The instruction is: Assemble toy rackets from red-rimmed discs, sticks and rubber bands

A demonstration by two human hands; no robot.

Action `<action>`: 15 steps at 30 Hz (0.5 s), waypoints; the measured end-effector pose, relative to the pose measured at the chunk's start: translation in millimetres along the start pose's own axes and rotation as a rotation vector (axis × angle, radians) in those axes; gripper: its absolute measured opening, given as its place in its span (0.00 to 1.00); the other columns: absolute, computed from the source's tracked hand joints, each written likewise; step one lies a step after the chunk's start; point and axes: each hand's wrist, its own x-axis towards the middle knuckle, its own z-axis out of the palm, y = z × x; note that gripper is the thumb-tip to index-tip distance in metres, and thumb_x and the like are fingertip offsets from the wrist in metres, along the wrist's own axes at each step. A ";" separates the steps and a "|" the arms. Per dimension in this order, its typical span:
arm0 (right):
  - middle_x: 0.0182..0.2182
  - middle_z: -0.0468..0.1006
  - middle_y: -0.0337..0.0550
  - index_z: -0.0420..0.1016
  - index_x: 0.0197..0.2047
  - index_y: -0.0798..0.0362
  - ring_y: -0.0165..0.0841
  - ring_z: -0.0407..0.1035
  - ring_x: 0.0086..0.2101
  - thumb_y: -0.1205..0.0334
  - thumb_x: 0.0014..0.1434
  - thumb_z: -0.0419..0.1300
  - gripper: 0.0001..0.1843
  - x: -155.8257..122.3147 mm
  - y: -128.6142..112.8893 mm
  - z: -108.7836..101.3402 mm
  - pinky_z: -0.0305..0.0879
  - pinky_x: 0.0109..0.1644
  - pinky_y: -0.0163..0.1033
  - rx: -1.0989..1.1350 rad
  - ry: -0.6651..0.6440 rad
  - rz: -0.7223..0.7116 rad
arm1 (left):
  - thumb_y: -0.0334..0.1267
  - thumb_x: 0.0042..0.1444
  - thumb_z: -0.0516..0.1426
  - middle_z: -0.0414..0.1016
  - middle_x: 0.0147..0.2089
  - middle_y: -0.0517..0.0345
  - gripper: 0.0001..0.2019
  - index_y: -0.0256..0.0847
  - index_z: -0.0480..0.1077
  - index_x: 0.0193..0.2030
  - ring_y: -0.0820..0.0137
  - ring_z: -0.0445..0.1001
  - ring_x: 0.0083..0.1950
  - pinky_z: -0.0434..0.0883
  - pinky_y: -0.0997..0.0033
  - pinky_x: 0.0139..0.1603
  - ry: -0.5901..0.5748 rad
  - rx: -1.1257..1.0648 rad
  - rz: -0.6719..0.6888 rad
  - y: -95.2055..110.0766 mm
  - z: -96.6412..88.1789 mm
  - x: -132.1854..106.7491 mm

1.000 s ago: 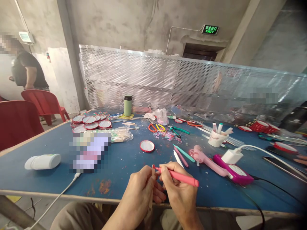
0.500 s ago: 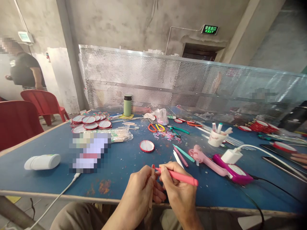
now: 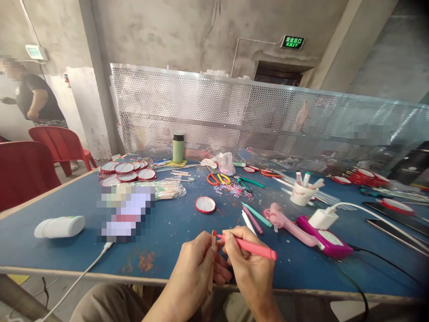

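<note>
My left hand is closed around a thin wooden stick held upright near the table's front edge. My right hand grips a pink marker pen whose red tip touches the top of the stick. Both hands hover just above the blue table. A red-rimmed round disc lies on the table beyond my hands. Loose markers lie to the right of it.
A pink glue gun, a magenta device with a white charger and cables sit right. A white bottle, a bag of sticks, stacked red discs, scissors, a cup of pens and a green flask lie farther off. Red chairs and a person stand left.
My hands and the marker have hardly moved. The person at the far left has shifted and turned. A hand seen at the right edge has gone from view.
</note>
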 end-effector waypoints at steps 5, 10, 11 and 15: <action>0.22 0.74 0.37 0.75 0.32 0.53 0.26 0.66 0.19 0.60 0.65 0.59 0.11 -2.0 0.3 -1.0 0.62 0.22 0.30 0.008 0.030 -0.032 | 0.51 0.64 0.52 0.78 0.28 0.58 0.15 0.43 0.60 0.32 0.69 0.77 0.25 0.76 0.71 0.28 -0.001 -0.018 0.000 -0.6 0.6 -0.2; 0.23 0.73 0.38 0.76 0.33 0.53 0.28 0.68 0.22 0.60 0.67 0.57 0.12 -3.5 -2.2 -3.2 0.63 0.24 0.31 0.020 -0.041 -0.041 | 0.46 0.63 0.53 0.77 0.26 0.60 0.13 0.43 0.61 0.31 0.70 0.76 0.23 0.76 0.72 0.28 0.021 -0.006 0.005 0.0 0.1 1.4; 0.23 0.73 0.37 0.76 0.33 0.53 0.28 0.68 0.22 0.59 0.67 0.56 0.12 -3.2 -2.8 -3.3 0.64 0.24 0.30 0.019 -0.053 -0.039 | 0.45 0.63 0.53 0.77 0.26 0.60 0.12 0.43 0.61 0.31 0.71 0.76 0.23 0.76 0.72 0.28 0.021 -0.003 0.006 0.2 0.0 1.8; 0.23 0.72 0.37 0.75 0.32 0.53 0.28 0.68 0.23 0.59 0.67 0.57 0.12 -1.8 -4.0 -2.7 0.63 0.24 0.30 0.010 -0.073 -0.024 | 0.43 0.63 0.52 0.77 0.26 0.60 0.11 0.43 0.61 0.31 0.71 0.76 0.23 0.76 0.72 0.28 0.023 0.003 0.004 0.2 0.4 2.9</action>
